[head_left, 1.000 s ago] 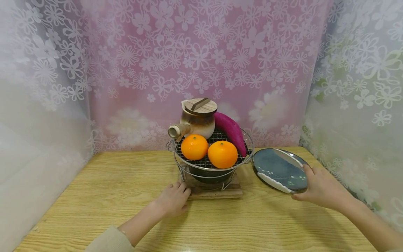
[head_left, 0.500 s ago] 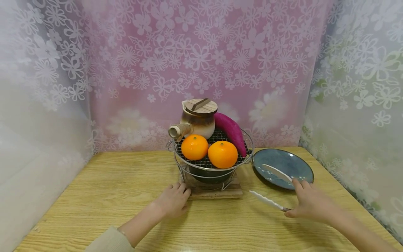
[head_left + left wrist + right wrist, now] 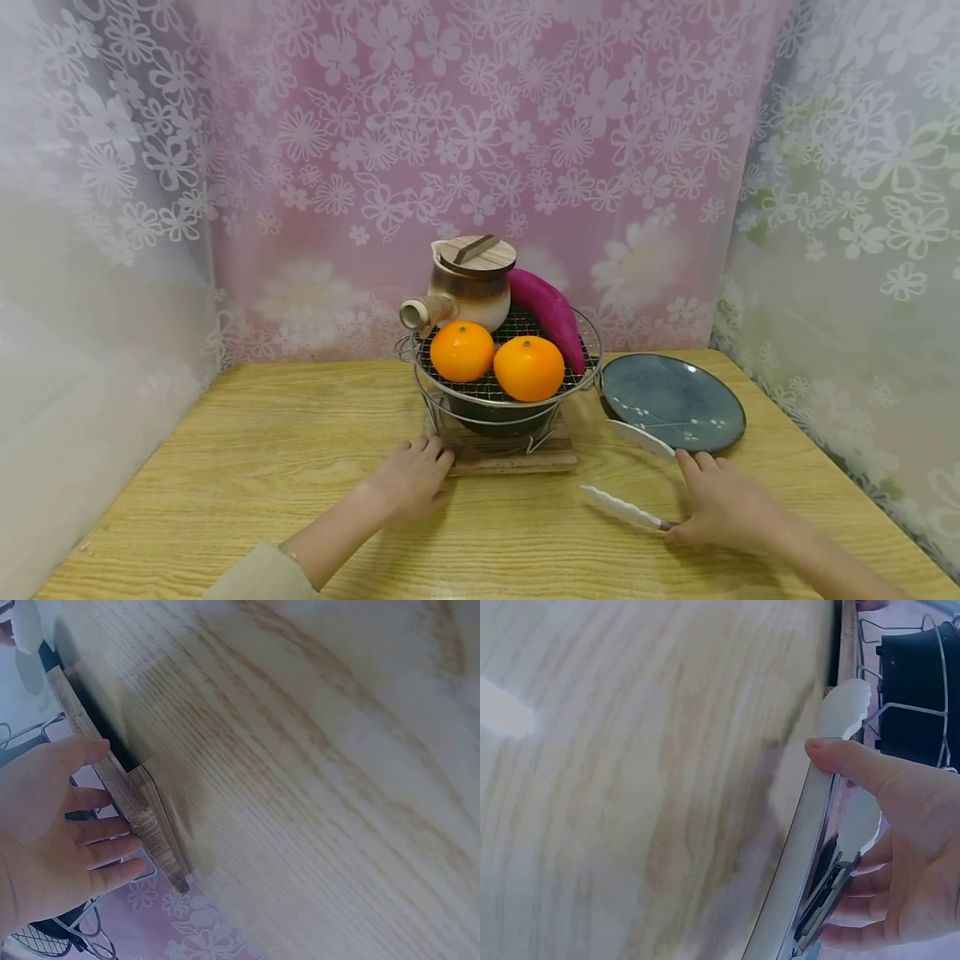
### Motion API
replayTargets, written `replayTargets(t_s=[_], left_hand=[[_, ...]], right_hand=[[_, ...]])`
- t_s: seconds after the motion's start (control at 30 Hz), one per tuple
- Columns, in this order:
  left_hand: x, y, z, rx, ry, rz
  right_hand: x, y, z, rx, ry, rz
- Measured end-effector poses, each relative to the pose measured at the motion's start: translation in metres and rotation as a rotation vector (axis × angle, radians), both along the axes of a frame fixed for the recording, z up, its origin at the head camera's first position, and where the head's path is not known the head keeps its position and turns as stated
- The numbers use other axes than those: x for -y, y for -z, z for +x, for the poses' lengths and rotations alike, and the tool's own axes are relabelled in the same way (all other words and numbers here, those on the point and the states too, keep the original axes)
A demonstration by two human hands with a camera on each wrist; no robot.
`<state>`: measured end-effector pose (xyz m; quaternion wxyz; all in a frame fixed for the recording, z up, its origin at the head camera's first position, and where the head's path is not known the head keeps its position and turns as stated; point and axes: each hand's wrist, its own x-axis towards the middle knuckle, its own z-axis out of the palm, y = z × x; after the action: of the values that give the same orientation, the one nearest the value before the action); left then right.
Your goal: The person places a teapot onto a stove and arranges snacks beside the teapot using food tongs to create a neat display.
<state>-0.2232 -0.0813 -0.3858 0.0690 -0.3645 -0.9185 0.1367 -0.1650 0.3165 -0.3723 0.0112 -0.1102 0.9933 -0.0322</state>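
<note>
In my right hand point(image 3: 720, 504) is a pair of tongs point(image 3: 799, 855) with white scalloped tips, thumb on one arm and fingers on the other. The two tips stand apart, one near the front rim of the blue-grey plate point(image 3: 675, 392), the other over the table. My left hand point(image 3: 412, 479) rests at the left front corner of the wooden board point(image 3: 517, 461); its fingers are loosely extended against the board's edge in the left wrist view. On that board stands a small grill stove point(image 3: 495, 417) with a wire rack.
Two oranges point(image 3: 462, 352), a purple sweet potato point(image 3: 551, 312) and a clay pot point(image 3: 480, 300) with a wooden lid and side handle sit on the rack. Floral curtains point(image 3: 480, 150) enclose the wood-grain table point(image 3: 300, 417) at the back and sides.
My right hand has drawn the tongs from over the plate toward me and to the left, and the plate's surface now shows bare. My left hand has stayed put.
</note>
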Motion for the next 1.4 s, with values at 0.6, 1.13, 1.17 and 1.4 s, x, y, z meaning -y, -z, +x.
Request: replayTargets(t_s=[0.6,1.13,1.17,1.4], left_hand=[[0.0,0.0,-0.002,-0.02,0.01,0.021],[-0.001,-0.004,0.001,0.01,-0.004,-0.006],[-0.001,-0.004,0.001,0.012,-0.004,-0.004],[-0.001,-0.005,0.002,0.01,-0.012,-0.01]], right_hand=[[0.006,0.005,-0.006,0.086,0.029,-0.048],[0.001,0.012,-0.011,0.095,-0.016,-0.081],[0.0,0.013,-0.011,0.094,-0.017,-0.084],[-0.001,0.016,-0.013,0.082,-0.028,-0.089]])
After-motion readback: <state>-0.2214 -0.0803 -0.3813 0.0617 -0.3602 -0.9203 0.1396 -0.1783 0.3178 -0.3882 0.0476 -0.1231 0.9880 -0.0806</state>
